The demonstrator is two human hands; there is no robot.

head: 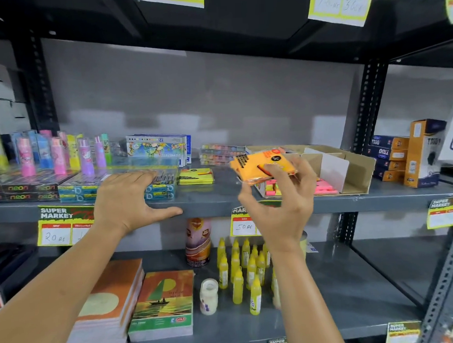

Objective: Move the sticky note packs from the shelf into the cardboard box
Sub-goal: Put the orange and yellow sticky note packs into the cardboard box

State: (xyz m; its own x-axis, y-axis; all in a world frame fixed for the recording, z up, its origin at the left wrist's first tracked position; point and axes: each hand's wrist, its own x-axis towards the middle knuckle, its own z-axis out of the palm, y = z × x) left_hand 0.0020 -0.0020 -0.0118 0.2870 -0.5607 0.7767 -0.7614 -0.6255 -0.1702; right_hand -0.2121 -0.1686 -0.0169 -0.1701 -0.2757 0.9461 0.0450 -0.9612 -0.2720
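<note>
My right hand [280, 202] holds an orange sticky note pack [256, 164] by its near edge, raised just above the left end of the cardboard box [358, 171]. Pink sticky note packs [324, 189] lie inside that box on the grey shelf [208, 199]. A yellow sticky note pack [196, 176] lies flat on the shelf, left of the box. My left hand [129, 201] rests on the shelf's front edge, fingers spread over blue pen boxes, thumb on the shelf lip, holding nothing.
Blue pen boxes [83, 190], neon packs [17, 190], colourful erasers [57, 155] and an oil pastel box [160, 149] fill the shelf's left. Blue and orange boxes [404, 155] stand right of the cardboard box. Below are notebooks [162, 305], yellow glue bottles [242, 271] and a can [198, 242].
</note>
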